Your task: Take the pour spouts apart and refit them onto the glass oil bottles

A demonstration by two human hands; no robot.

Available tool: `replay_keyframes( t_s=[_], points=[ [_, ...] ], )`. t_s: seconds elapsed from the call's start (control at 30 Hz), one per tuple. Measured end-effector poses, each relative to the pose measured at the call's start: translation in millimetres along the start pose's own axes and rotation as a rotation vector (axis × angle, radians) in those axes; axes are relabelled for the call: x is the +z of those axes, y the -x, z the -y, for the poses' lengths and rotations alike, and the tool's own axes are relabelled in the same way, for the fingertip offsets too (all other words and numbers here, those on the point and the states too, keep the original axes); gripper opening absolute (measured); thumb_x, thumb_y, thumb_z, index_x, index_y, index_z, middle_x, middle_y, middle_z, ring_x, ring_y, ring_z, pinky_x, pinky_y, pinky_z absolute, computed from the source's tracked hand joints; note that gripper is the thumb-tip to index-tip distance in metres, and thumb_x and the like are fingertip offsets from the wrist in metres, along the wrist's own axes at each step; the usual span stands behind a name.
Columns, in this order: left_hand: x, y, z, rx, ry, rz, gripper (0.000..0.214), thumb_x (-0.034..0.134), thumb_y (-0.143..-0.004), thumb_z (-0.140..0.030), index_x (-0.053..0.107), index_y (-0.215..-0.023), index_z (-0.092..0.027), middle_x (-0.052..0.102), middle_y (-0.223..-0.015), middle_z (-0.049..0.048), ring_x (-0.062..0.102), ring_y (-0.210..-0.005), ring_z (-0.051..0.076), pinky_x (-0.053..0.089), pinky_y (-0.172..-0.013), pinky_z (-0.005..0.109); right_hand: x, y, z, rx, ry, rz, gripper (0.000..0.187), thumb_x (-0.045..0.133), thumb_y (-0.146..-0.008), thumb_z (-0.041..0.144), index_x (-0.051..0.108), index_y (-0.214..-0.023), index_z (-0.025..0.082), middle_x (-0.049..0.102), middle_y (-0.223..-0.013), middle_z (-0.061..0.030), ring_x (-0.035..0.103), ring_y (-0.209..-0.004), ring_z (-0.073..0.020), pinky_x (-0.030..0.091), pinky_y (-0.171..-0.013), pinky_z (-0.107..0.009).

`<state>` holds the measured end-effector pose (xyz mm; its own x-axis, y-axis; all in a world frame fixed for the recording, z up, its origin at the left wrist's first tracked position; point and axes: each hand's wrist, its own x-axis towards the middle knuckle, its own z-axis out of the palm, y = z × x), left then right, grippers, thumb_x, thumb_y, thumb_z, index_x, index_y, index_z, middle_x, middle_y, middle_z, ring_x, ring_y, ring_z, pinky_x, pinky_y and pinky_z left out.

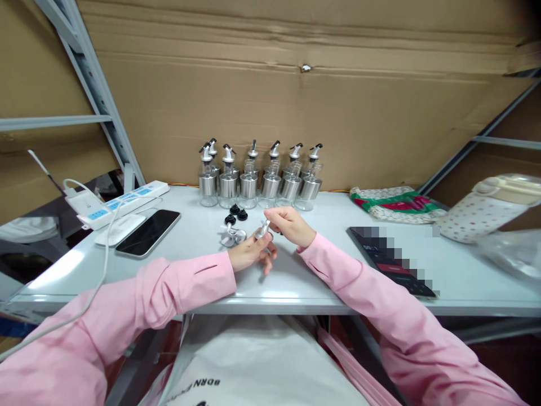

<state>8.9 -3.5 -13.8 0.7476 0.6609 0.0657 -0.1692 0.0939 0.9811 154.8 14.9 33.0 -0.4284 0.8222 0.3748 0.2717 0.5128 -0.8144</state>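
A small silver pourer spout is held in my left hand, between thumb and fingers, above the table. My right hand is closed in a pinch right beside the top of that spout; whatever its fingertips hold is hidden. Several loose silver pourer spouts lie on the table just left of my hands. Behind them sit three black ribbed stoppers. Two rows of glass oil bottles with steel sleeves stand farther back, some fitted with silver pourers and black levers.
On the left lie a phone, a white charging pad and a power strip with a cable crossing my left sleeve. A dark tablet-like device, a patterned cloth and a dotted tumbler are on the right. Cardboard walls the back.
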Motion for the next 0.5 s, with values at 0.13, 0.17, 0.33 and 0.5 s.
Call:
replay_keyframes(
  t_s=[0.13,0.17,0.33,0.5],
  points=[
    [3.9,2,-2,0.011,0.031,-0.054,0.060,0.058,-0.065,-0.071,0.030,-0.089,-0.023,0.047,-0.062,-0.0126,0.050,-0.038,0.006,0.047,-0.060,0.030,-3,0,-1,-0.004,0.044,-0.007,0.051,0.040,-0.080,0.059,0.028,-0.050,0.021,0.024,-0.046,0.0065,0.022,-0.046,-0.0063,0.020,-0.045,-0.023],
    [4.2,2,-3,0.011,0.033,-0.050,0.061,0.058,-0.064,-0.072,0.030,-0.088,-0.023,0.046,-0.059,-0.0131,0.048,-0.037,0.006,0.047,-0.060,0.030,-3,1,-1,-0.009,0.052,-0.024,0.051,0.040,-0.081,0.060,0.028,-0.050,0.021,0.023,-0.046,0.0065,0.022,-0.046,-0.0065,0.020,-0.046,-0.023],
    [2.9,2,-8,-0.009,0.003,-0.021,0.064,0.039,-0.063,-0.083,0.037,-0.072,-0.020,0.048,-0.044,-0.0082,0.045,-0.036,0.008,0.044,-0.060,0.029,1,2,-4,-0.041,0.103,-0.093,0.054,0.034,-0.082,0.065,0.030,-0.051,0.020,0.026,-0.047,0.0057,0.025,-0.047,-0.0074,0.023,-0.048,-0.024],
    [2.8,2,-12,-0.083,-0.012,0.056,0.071,0.012,-0.071,-0.083,0.037,-0.055,-0.019,0.047,-0.039,-0.0014,0.045,-0.038,0.011,0.039,-0.057,0.029,-2,0,-4,-0.112,0.149,-0.126,0.055,0.033,-0.082,0.068,0.035,-0.056,0.019,0.035,-0.053,0.0041,0.033,-0.051,-0.0085,0.029,-0.052,-0.024]
  ],
)
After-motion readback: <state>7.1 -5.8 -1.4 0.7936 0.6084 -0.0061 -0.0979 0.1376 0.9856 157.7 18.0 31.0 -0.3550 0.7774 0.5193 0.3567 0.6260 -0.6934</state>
